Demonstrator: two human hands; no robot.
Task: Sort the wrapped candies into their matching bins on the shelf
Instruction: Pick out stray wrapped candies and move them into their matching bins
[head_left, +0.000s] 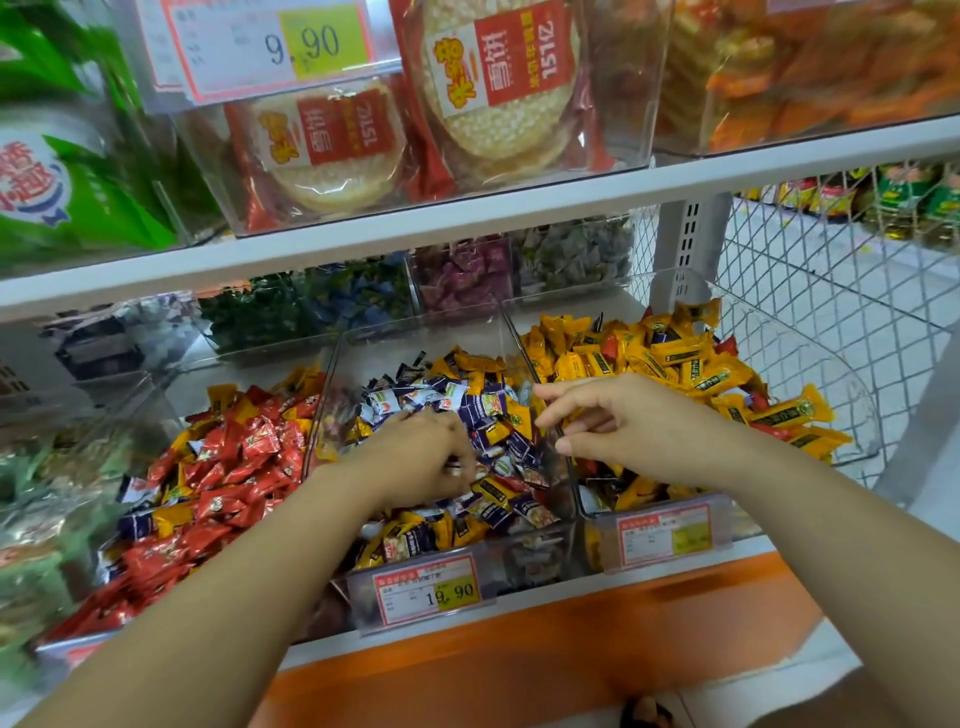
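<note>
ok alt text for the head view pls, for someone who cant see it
Two bare hands work over a clear plastic bin of mixed purple, white and yellow wrapped candies: the left hand reaches into the pile, the right hand hangs open above the bin's right wall. Red wrapped candies fill the neighbouring bin on the left, yellow wrapped candies the right.

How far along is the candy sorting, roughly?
Perhaps midway. Done: the right bin is mostly yellow and the left bin mostly red. In hand: the left hand digs in the middle bin; whether it grips a candy is hidden. The right hand hovers beside it, apparently empty. Left: yellow candies among the purple there, red strays at right, purple strays at left.
</note>
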